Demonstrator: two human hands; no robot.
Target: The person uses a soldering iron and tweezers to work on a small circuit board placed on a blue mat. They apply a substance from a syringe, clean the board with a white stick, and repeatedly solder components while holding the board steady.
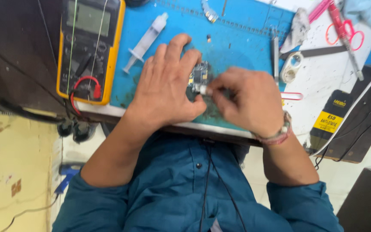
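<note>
A small dark circuit board (199,74) lies on a blue work mat (237,30), mostly hidden between my two hands. My left hand (166,88) rests over the board's left side, fingers curled around it and holding it in place. My right hand (247,101) is closed around a thin tool with a pale tip (204,90), and the tip touches the board's lower edge. A woven band sits on my right wrist.
A yellow multimeter (90,47) with red and black leads stands at the left. A syringe (146,41) lies on the mat above my left hand. Tape roll (291,66), tweezers, pink scissors (344,32), a black brush (329,120) and cables crowd the right.
</note>
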